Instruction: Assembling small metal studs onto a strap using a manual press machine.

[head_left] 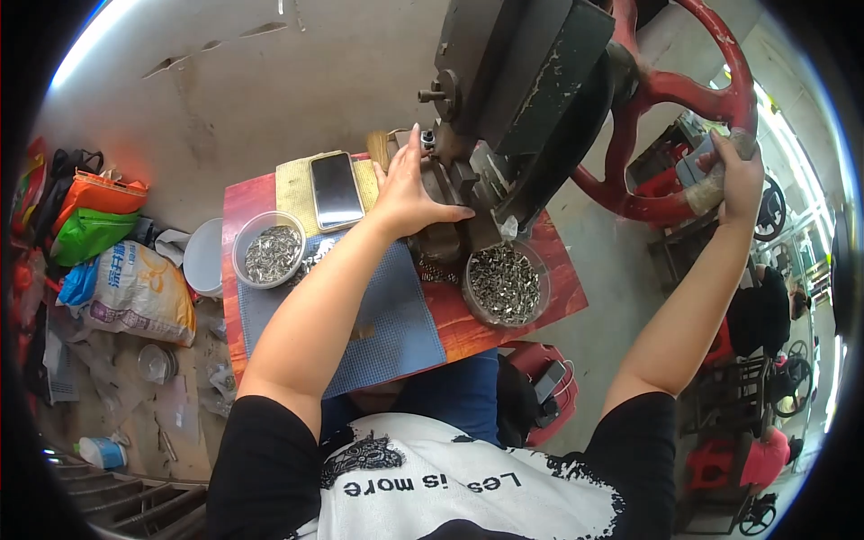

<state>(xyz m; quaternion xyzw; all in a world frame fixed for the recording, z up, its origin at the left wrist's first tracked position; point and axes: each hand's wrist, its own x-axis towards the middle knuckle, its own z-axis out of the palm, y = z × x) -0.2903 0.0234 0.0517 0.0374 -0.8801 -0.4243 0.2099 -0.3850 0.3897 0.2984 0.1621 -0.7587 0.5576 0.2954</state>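
My left hand (407, 196) is at the base of a dark green hand press (531, 85), its fingers stretched and spread and the thumb pointing across the metal bed. Whether a small part lies under the fingertips cannot be made out. My right hand (740, 175) is closed round the taped rim of the press's large red handwheel (688, 93). Below the press stands a clear tub (545, 301) full of small metal pieces. Another round tub (238, 252) of shiny metal pieces is at the table's left, with a few loose pieces beside it.
A phone (336, 191) lies on a yellow cloth (292, 193), near a brush (378, 147). A blue mat (387, 315) covers part of the red table (562, 270). Bags (139, 288) and a white bucket (205, 259) stand left on the floor. A red stool (553, 409) is below.
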